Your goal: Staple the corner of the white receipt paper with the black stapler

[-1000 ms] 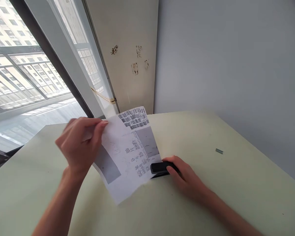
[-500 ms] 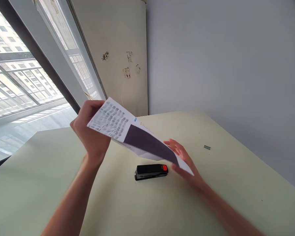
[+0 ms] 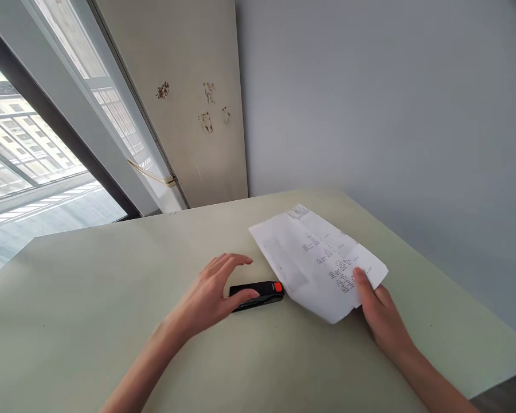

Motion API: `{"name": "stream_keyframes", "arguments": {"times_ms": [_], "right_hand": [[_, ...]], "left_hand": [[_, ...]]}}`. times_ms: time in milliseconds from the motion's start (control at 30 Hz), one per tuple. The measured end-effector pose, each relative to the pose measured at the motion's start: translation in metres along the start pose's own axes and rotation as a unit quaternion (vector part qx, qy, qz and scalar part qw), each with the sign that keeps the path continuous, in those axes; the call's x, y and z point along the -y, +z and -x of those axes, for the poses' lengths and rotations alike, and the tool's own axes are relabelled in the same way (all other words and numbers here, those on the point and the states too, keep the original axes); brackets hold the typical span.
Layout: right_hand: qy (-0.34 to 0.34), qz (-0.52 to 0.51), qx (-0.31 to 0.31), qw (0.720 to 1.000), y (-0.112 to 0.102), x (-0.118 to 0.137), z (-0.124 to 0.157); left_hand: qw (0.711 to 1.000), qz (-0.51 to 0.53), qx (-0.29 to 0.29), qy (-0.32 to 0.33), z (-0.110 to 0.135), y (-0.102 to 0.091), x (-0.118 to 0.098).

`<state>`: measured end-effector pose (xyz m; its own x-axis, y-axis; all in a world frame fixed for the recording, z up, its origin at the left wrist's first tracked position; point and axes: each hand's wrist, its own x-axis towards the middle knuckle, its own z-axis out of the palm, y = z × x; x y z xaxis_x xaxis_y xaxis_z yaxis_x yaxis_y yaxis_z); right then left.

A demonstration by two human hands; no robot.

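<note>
My right hand (image 3: pixel 380 312) grips the lower right corner of several white printed paper sheets (image 3: pixel 301 261), thumb on top and fingers underneath. Small dark print covers part of the upper sheet, and the edges of the stack do not line up. A black stapler (image 3: pixel 258 291) with a red patch on its right end lies on the table, close to the papers' left edge. My left hand (image 3: pixel 217 289) hovers over the stapler's left end, its thumb and fingers spread apart with nothing between them. Part of the stapler is hidden behind that hand.
The pale green table (image 3: pixel 90 298) runs back to a grey wall (image 3: pixel 370 103) and a beige panel (image 3: pixel 176 51) with peeled brown marks. At the left stands a framed window (image 3: pixel 30 149), with a pale cord (image 3: pixel 150 175) beside it.
My left hand has let go of the papers and come down to the stapler. The papers have swung right and lower, now in my right hand, with a different side facing me.
</note>
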<state>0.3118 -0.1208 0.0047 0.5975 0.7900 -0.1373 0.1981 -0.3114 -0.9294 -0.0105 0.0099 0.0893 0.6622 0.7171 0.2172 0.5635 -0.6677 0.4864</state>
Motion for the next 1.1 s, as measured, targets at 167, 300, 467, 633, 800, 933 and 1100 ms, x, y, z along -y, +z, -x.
{"name": "stream_keyframes", "arguments": {"times_ms": [167, 300, 467, 633, 800, 933, 1100], "right_hand": [[0.026, 0.008, 0.016, 0.999, -0.011, 0.001, 0.016], [0.127, 0.007, 0.082, 0.988, -0.020, 0.012, 0.023], [0.169, -0.003, 0.161, 0.972, -0.035, 0.004, 0.038], [0.099, 0.150, 0.170, 0.969, -0.041, -0.002, 0.065], [-0.147, 0.243, 0.096, 0.954, -0.031, -0.002, 0.066], [-0.308, 0.332, 0.085, 0.888, -0.013, -0.020, 0.056], [-0.369, 0.408, 0.095, 0.830, -0.003, -0.041, 0.060]], "left_hand": [[0.999, 0.023, 0.039, -0.021, 0.010, 0.018, 0.001], [0.998, 0.004, 0.058, 0.002, 0.018, 0.019, 0.008], [1.000, -0.031, 0.003, -0.005, 0.038, 0.021, 0.021], [0.996, -0.020, -0.045, -0.078, 0.049, 0.023, 0.031], [0.990, 0.025, -0.022, -0.139, 0.056, 0.032, 0.043], [0.986, 0.030, -0.030, -0.159, 0.066, 0.037, 0.050], [0.983, 0.036, -0.063, -0.166, 0.079, 0.034, 0.052]]}}
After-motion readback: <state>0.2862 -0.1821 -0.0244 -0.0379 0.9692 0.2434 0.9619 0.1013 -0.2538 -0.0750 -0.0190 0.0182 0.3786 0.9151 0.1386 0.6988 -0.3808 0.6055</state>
